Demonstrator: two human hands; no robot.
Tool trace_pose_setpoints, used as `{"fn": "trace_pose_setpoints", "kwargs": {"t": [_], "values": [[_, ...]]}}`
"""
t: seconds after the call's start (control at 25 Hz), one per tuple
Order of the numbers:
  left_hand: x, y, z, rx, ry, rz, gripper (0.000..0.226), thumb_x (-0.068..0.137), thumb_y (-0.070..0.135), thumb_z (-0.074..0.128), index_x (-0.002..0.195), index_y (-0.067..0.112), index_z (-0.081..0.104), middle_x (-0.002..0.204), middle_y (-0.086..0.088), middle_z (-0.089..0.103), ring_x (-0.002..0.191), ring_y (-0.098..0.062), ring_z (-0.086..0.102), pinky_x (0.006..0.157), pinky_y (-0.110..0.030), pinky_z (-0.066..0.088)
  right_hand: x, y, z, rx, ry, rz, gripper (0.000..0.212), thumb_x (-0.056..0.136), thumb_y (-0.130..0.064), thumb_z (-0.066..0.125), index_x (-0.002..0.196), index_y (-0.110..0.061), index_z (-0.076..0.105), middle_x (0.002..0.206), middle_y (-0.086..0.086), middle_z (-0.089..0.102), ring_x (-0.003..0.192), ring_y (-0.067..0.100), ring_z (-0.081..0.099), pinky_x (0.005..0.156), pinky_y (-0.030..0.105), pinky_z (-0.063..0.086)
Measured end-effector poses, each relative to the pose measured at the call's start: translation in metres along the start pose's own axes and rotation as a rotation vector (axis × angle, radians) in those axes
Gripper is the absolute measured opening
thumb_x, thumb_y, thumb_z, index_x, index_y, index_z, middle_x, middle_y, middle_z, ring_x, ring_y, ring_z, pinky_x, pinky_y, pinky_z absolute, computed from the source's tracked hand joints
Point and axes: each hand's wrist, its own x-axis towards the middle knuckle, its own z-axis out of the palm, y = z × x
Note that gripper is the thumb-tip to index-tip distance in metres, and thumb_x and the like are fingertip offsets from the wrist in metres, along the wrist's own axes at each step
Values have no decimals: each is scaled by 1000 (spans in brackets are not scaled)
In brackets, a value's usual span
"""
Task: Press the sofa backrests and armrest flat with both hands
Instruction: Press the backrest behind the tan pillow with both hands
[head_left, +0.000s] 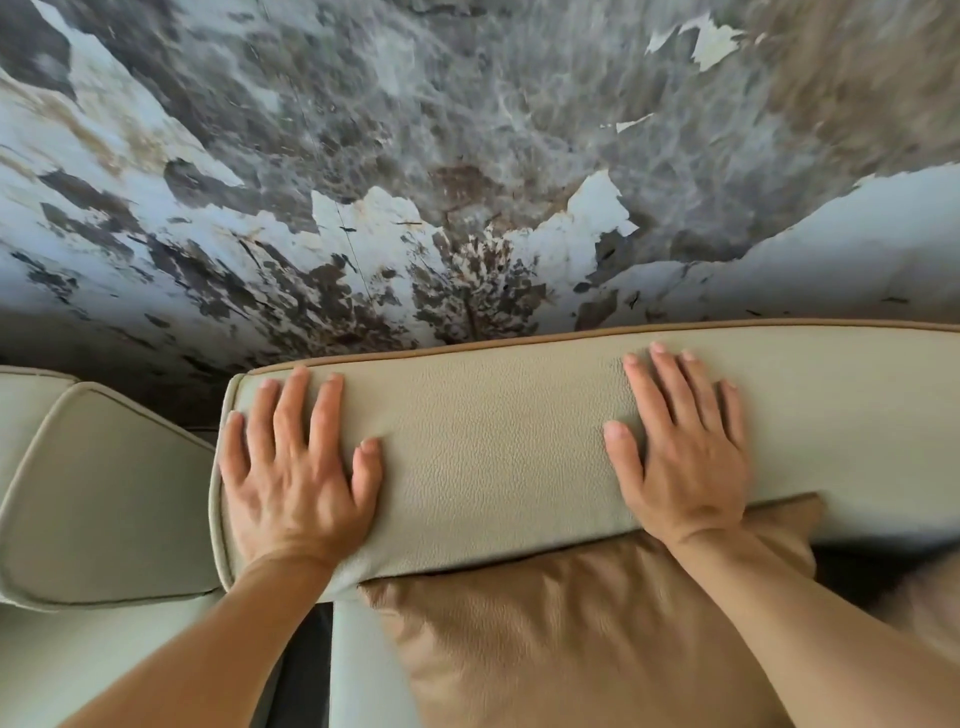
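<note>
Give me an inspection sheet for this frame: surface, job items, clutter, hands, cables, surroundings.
Surface: cream leather backrest, tan piping along its far edge.
Job's things: second backrest section at left, apart from the first by a gap.
Clutter: tan cushion tucked under the backrest's near edge.
Hands: left hand and right hand flat, palms down, fingers spread on the backrest.
Cables: nothing seen.
Surroundings: wall with peeling, stained paint behind the sofa.
</note>
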Motion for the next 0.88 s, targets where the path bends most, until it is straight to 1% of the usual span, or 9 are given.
{"fn": "trace_pose_setpoints", "kwargs": {"t": [0.12,0.24,0.68,0.88], "values": [[0,1,1,25,25,1,64,88,49,32,140,14,46,148,-15,43,136,-38,37,114,-54,22,0,2,4,8,63,-6,62,91,-47,33,144,-18,42,152,9,40,140,32,34,114,54,20],[1,2,3,39,33,8,64,87,48,32,140,14,46,147,-15,44,136,-38,37,114,-54,23,1,1,4,2,71,0,62,89,-47,34,144,-17,43,151,9,41,140,32,35,114,55,21],[8,2,8,26,66,11,64,87,48,33,139,13,46,145,-17,45,134,-39,37,112,-56,24,7,3,9,-33,82,4,63,90,-49,33,144,-19,41,152,8,40,140,32,34,115,55,20],[19,5,12,22,41,10,65,86,49,32,139,13,47,145,-17,44,135,-39,36,114,-55,21,15,5,14,-42,104,9,63,90,-49,31,144,-19,41,152,8,40,140,32,34,115,54,19]]}}
